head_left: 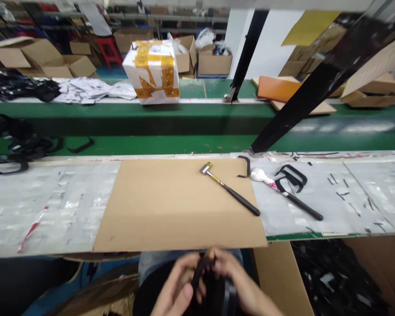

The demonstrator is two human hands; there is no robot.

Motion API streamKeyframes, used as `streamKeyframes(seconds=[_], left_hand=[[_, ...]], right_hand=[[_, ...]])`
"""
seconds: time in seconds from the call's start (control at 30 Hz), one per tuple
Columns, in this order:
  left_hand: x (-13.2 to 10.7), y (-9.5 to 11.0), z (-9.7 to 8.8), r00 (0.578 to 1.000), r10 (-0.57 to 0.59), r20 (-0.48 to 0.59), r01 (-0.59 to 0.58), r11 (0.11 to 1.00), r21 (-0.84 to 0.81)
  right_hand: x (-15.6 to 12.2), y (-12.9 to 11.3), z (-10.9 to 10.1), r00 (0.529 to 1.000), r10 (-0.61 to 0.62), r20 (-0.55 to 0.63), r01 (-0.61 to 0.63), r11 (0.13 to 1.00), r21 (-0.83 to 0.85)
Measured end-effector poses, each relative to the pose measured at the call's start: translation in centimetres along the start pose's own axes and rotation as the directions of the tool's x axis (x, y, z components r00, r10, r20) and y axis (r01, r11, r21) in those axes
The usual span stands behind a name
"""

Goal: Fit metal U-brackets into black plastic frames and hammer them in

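Black plastic strip [200,273] is pinched at the fingertips of the left grip [179,283] and the right grip [237,281], both closed on it and almost touching. Its lower end is hidden by the fingers. Dark round object [219,294] is seen directly beneath the grips, against the person's denim-covered lap [154,262]; whether it is joined to the strip cannot be told. To the right of the grips, black plastic scraps [335,276] are heaped beside a cardboard flap [279,276].

Ahead of the grips, a cardboard sheet [145,219] is laid on the counter [52,206], which is covered in silvery tape. On the sheet, a small hammer with a black handle [228,188] is lying ahead and to the right of the grips. Further right, a mallet with a white-wrapped head [283,191] is lying on the counter, with black plastic frames [291,177] over it and small black strips [345,193] scattered beyond.

Black plastic loops [16,147] are piled further ahead and to the left, at the edge of a green conveyor belt [125,145]. Beyond the belt, a white parcel bound with yellow tape [151,72] is set beside crumpled white paper [88,90], and cardboard boxes [213,61] are stacked farthest from the grips.
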State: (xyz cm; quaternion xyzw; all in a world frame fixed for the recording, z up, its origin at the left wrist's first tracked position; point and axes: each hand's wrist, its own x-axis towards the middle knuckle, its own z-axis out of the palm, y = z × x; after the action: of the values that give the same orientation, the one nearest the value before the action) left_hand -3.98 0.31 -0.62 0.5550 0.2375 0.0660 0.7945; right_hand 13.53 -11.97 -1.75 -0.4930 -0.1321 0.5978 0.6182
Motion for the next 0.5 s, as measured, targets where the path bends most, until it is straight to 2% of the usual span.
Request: streamKeyframes(seconds=[0.03, 0.07, 0.1, 0.13, 0.17, 0.2, 0.23, 0.3, 0.33, 0.37, 0.4, 0.43, 0.5], left_hand=[[0.2, 0.8, -0.2, 0.985, 0.168, -0.037, -0.164, 0.983, 0.08], [0.5, 1.7, -0.5, 0.939, 0.344, -0.002, -0.336, 0.919, 0.208], [1.0, 2.7, -0.9, 0.877, 0.469, 0.102, -0.474, 0.816, 0.33], [1.6, 3.7, -1.2, 0.821, 0.524, 0.227, -0.568, 0.715, 0.408], [2.2, 4.6, -1.5, 0.785, 0.522, 0.333, -0.619, 0.65, 0.441], [2.7, 5.4, -1.5, 0.772, 0.484, 0.412, -0.634, 0.633, 0.444], [3.0, 5.9, -1.5, 0.783, 0.431, 0.448, -0.612, 0.665, 0.429], [3.0, 6.2, -0.8, 0.851, 0.319, 0.418, -0.483, 0.788, 0.381], [2.8, 5.9, -0.3, 0.896, 0.264, 0.356, -0.391, 0.85, 0.353], [2.5, 5.4, 0.2, 0.937, 0.21, 0.28, -0.296, 0.903, 0.312], [2.1, 4.7, 0.8, 0.966, 0.15, 0.209, -0.203, 0.943, 0.263], [1.7, 3.9, 1.4, 0.984, 0.078, 0.158, -0.112, 0.97, 0.218], [1.0, 2.4, 2.2, 0.986, -0.115, 0.124, 0.096, 0.984, 0.152]], right_hand=[[0.7, -1.3, 0.1, 0.993, 0.115, 0.034, -0.12, 0.973, 0.196], [1.4, -2.4, 0.2, 0.978, 0.179, 0.11, -0.205, 0.928, 0.311], [2.1, -3.3, 0.3, 0.954, 0.239, 0.181, -0.291, 0.883, 0.369], [2.7, -3.9, 0.4, 0.925, 0.294, 0.241, -0.369, 0.843, 0.392], [3.1, -4.3, 0.5, 0.902, 0.33, 0.278, -0.419, 0.825, 0.38], [3.2, -4.5, 0.6, 0.897, 0.346, 0.275, -0.428, 0.834, 0.348], [2.9, -4.6, 0.7, 0.916, 0.325, 0.234, -0.386, 0.873, 0.297], [1.5, -4.3, 0.7, 0.987, 0.137, 0.088, -0.146, 0.984, 0.1], [0.5, -3.9, 0.5, 0.999, -0.001, 0.05, 0.003, 0.999, -0.046], [-0.6, -3.3, 0.1, 0.99, -0.132, 0.039, 0.137, 0.972, -0.193], [-1.6, -2.5, -0.5, 0.975, -0.195, 0.107, 0.219, 0.925, -0.312], [-2.5, -1.5, -1.2, 0.968, -0.166, 0.19, 0.23, 0.89, -0.395], [-3.5, 0.6, -2.5, 0.972, -0.111, 0.208, 0.2, 0.856, -0.476]])
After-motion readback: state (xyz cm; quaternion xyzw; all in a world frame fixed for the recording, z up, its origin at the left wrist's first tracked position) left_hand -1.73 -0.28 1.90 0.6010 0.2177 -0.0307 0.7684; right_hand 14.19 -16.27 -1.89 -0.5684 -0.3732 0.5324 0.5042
